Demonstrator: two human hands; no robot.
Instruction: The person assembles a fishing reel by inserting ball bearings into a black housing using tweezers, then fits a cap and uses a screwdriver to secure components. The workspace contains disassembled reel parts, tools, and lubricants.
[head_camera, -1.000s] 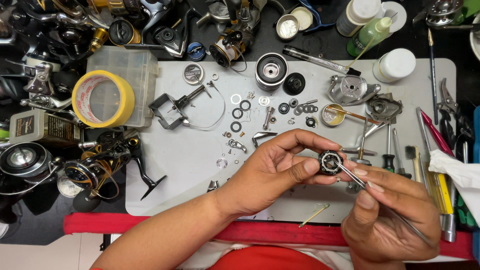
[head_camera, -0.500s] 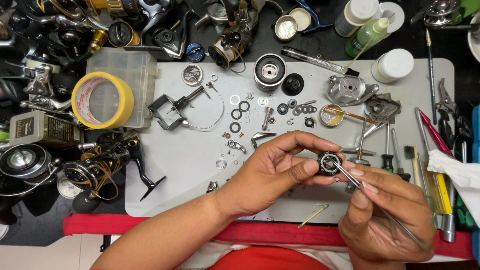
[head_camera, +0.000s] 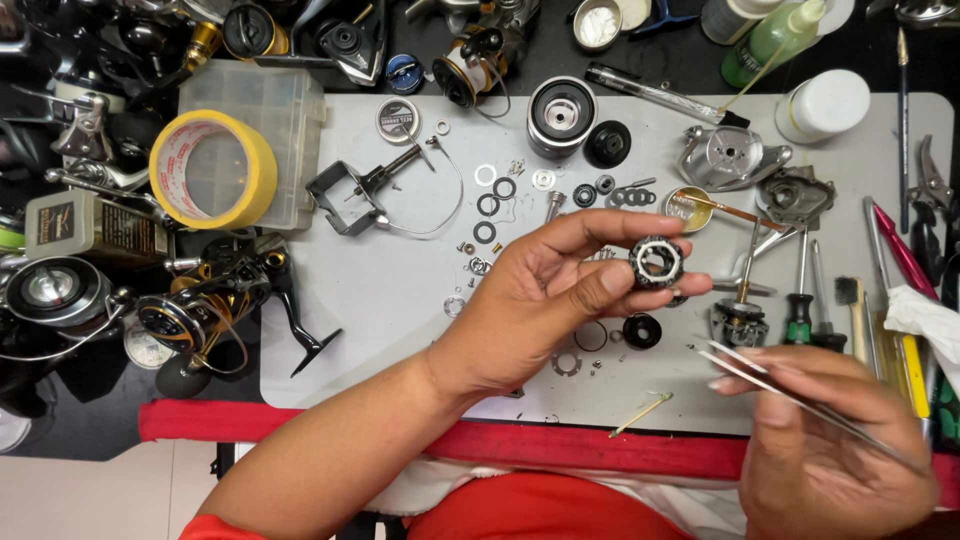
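My left hand (head_camera: 545, 295) pinches a small round black and silver reel part (head_camera: 657, 263) between thumb and fingers, above the grey work mat (head_camera: 390, 290). My right hand (head_camera: 835, 450) sits lower right and holds metal tweezers (head_camera: 760, 370), their tips pointing up-left, a short way below and right of the part. A black ring (head_camera: 641, 331) and loose washers (head_camera: 489, 204) lie on the mat just under my left hand.
A yellow tape roll (head_camera: 213, 169) rests on a clear plastic box at the left, with fishing reels (head_camera: 190, 310) piled beside it. Screwdrivers (head_camera: 800, 300), pliers and brushes line the right edge. Bottles (head_camera: 775, 40) and a spool (head_camera: 560, 117) stand at the back.
My left hand has turned the reel part slightly. My right hand pulled the tweezers away from the part, down and to the right.
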